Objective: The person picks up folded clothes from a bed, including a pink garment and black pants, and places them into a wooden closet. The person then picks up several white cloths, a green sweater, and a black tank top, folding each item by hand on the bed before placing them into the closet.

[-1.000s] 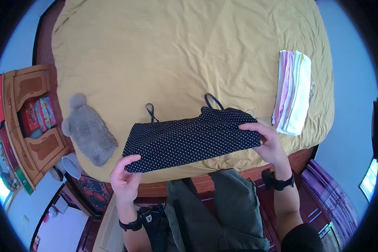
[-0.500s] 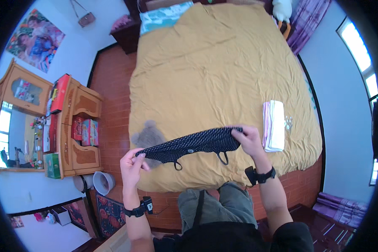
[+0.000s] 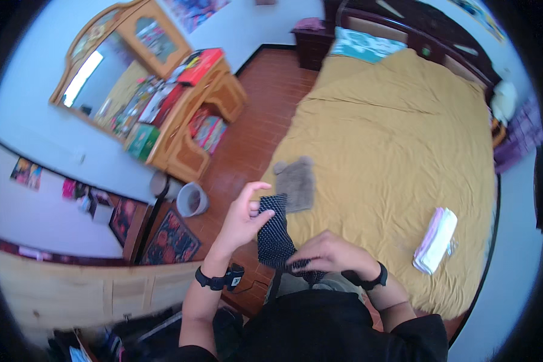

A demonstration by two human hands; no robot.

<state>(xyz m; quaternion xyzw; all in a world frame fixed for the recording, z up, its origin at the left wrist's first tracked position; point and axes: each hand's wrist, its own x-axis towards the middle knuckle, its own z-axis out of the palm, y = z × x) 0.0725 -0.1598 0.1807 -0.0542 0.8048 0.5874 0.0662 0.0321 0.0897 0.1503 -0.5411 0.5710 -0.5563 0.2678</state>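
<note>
A black cloth item (image 3: pixel 274 232) with small white dots hangs in front of me, between my hands and above the foot of the bed. At its upper end is my left hand (image 3: pixel 242 218): the thumb lies across the cloth, the lower fingers curl beside it, and the forefinger stands away. My right hand (image 3: pixel 329 254) is closed on the lower end, its fingers bent over the bunched fabric. A grey fluffy piece (image 3: pixel 297 184) with two rounded ears lies on the bed just past the cloth. The cloth's lowest part is partly hidden by my right hand.
The bed (image 3: pixel 386 139) has a mustard-yellow cover. Folded white and pink cloths (image 3: pixel 435 240) lie on its right side, with a small clear item beside them. At left stand a wooden dresser (image 3: pixel 178 142) with a mirror, a pale bin (image 3: pixel 192 200) and a patterned mat (image 3: pixel 170 238).
The view has turned left. The dotted cloth, stretched sideways between both hands before, now hangs more upright and nearer to me. My right hand has come closer to my left.
</note>
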